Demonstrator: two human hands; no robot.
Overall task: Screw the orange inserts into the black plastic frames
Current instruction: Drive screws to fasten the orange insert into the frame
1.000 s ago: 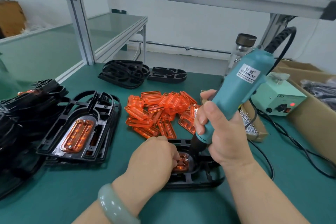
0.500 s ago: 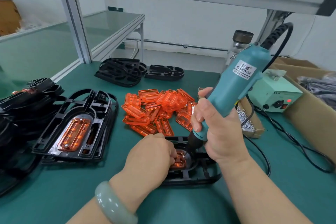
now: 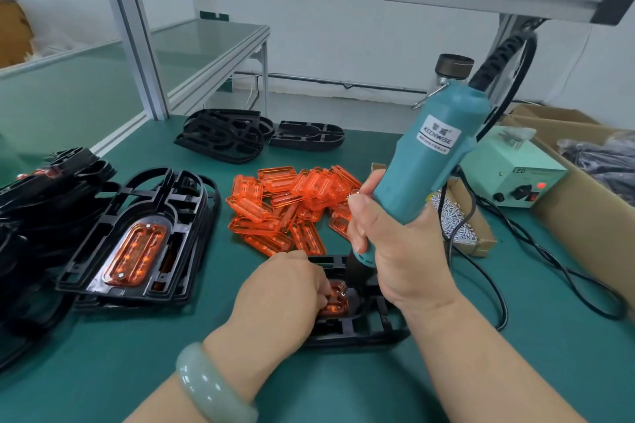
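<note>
Over the black plastic frame (image 3: 360, 331), my right hand (image 3: 398, 251) grips the teal electric screwdriver (image 3: 429, 165), best held plumb; my left hand (image 3: 281, 288) pinches the translucent orange insert (image 3: 338, 300).

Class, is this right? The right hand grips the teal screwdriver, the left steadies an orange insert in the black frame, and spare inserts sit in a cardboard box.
One slip: the head view shows the spare inserts piled on the green table, not in a box. The rest holds: right hand on the teal screwdriver, left hand steadying the orange insert in the black frame.
</note>
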